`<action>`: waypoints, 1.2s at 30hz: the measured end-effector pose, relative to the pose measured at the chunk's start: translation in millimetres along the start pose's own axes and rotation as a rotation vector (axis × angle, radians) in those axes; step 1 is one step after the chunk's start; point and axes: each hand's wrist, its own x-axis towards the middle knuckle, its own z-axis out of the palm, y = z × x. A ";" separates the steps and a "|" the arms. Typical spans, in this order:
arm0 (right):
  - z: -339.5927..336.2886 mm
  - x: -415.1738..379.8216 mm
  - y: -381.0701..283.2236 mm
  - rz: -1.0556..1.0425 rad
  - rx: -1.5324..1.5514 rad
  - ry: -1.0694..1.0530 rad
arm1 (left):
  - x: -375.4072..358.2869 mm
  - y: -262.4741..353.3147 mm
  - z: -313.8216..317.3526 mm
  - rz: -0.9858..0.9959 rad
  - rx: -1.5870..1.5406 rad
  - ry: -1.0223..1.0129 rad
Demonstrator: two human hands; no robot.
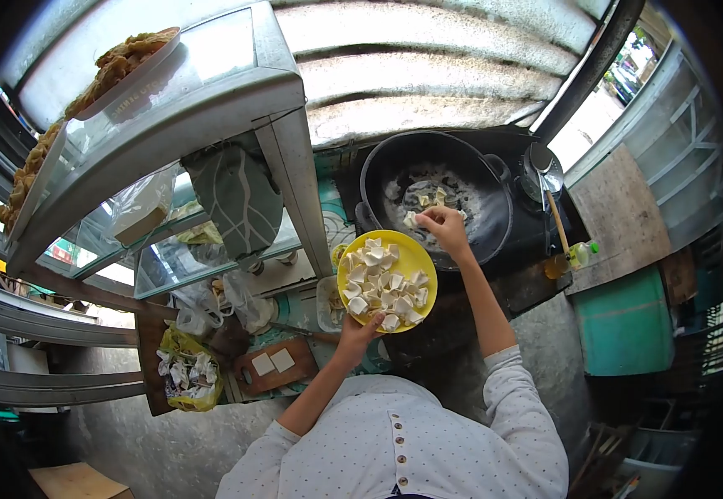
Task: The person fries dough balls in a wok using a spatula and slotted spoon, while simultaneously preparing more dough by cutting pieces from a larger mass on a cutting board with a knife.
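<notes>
A yellow plate heaped with white folded dough pieces is held at its near rim by my left hand. Over the near left part of a big black wok, my right hand pinches one white dough piece. Several pale pieces lie in bubbling oil at the wok's bottom. The plate is beside the wok's near left edge.
To the left stands a glass display case with a green cloth over it. A wooden board holds two white squares. Right of the wok are a ladle and a green-capped bottle. A yellow bag sits lower left.
</notes>
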 end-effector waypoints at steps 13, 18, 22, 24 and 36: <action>7.6 -33.0 -22.6 -0.110 -0.172 -0.085 | 0.5 1.3 -7.3 -0.056 0.012 -0.006; 19.7 -45.7 -24.8 -0.285 -0.240 -0.132 | -0.9 3.5 1.3 -0.036 0.022 -0.043; -5.1 -38.5 -21.9 -0.194 -0.083 -0.029 | -1.3 2.0 2.1 -0.029 -0.001 -0.015; -22.2 -31.0 -5.3 -0.090 -0.147 0.237 | -1.5 1.0 -1.3 -0.035 -0.014 -0.004; -21.9 -58.8 -16.6 -0.037 -0.166 0.013 | -4.3 5.0 -1.7 -0.051 -0.009 -0.025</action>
